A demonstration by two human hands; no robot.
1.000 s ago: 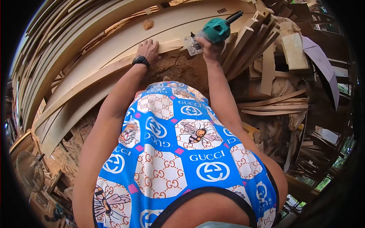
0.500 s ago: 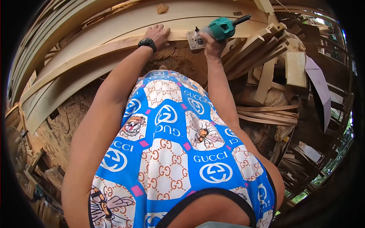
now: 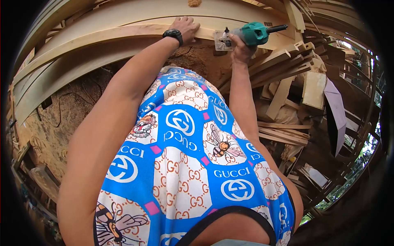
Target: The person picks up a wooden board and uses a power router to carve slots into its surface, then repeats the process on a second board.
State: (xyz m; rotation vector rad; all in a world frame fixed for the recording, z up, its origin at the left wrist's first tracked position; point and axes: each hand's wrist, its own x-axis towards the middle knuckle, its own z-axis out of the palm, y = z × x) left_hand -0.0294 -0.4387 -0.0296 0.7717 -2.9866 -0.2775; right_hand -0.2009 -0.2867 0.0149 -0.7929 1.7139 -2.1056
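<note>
My right hand is closed around the body of a green trim router. The router lies tilted on its side, with its clear base against the near edge of a pale wooden board and its black cord end pointing right. My left hand, with a black watch on the wrist, lies over the same board to the left of the router. Its fingers bend over the top of the wood. The router bit is too small to make out.
A small heap of sawdust sits on the wide plank behind. Stacked wooden strips jut out on the right, near my right forearm. Beyond them are a light wood block and a pale lilac panel. Sawdust covers the ground at left.
The view has shifted, so both hands and the router appear further right. My left hand stays on the board and my right hand keeps its hold on the router.
</note>
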